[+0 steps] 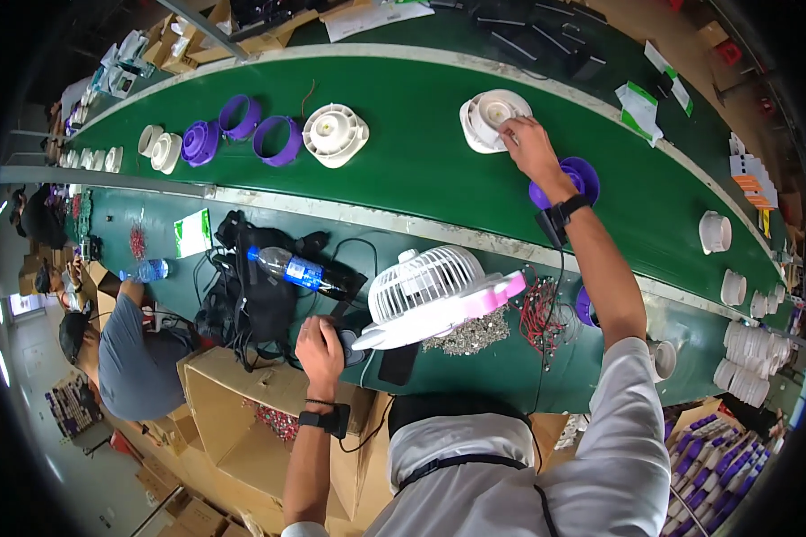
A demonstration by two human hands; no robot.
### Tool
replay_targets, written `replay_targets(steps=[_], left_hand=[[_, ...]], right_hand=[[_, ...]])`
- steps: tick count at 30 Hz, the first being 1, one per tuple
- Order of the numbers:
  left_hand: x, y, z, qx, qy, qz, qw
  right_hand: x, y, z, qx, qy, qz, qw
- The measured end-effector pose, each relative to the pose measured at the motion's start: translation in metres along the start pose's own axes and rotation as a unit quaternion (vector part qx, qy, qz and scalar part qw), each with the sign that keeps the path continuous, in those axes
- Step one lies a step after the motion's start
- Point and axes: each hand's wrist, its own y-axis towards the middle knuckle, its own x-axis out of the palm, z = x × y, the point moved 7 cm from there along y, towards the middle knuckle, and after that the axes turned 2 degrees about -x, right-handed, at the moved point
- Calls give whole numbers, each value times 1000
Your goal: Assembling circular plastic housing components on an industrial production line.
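On the green conveyor belt, my right hand (530,148) reaches far forward, its fingers closed on a white round plastic housing (485,115). A purple round part (580,177) lies under that wrist. My left hand (321,349) is down at the front edge of the bench, fingers curled; whatever it may hold is too small to make out. Beside it is a dark round object (354,345). Between my arms stands a white fan (425,286) with a slatted cage and a pink-edged base. A black phone-like slab (398,365) lies just below it.
Small metal parts (470,335) and red wires (542,318) are heaped right of the fan. A dark-drink bottle (300,270) lies on a black bag (255,295). Purple rings (278,141) and another white housing (335,135) sit on the belt. A co-worker (143,358) sits at left.
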Motion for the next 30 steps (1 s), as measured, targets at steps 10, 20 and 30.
replay_targets(steps=[10,20,30], left_hand=[[0,-2,-2,-7,-6,-10,1000],[0,-1,-2,-7,-12,-8,1000],[1,-2,-4,-4,-1,-5,1000]], right_hand=[[5,8,12,16,5,57,998],[5,6,38,108,14,-23,994],[-3,-8,48,142,12,-24,989]])
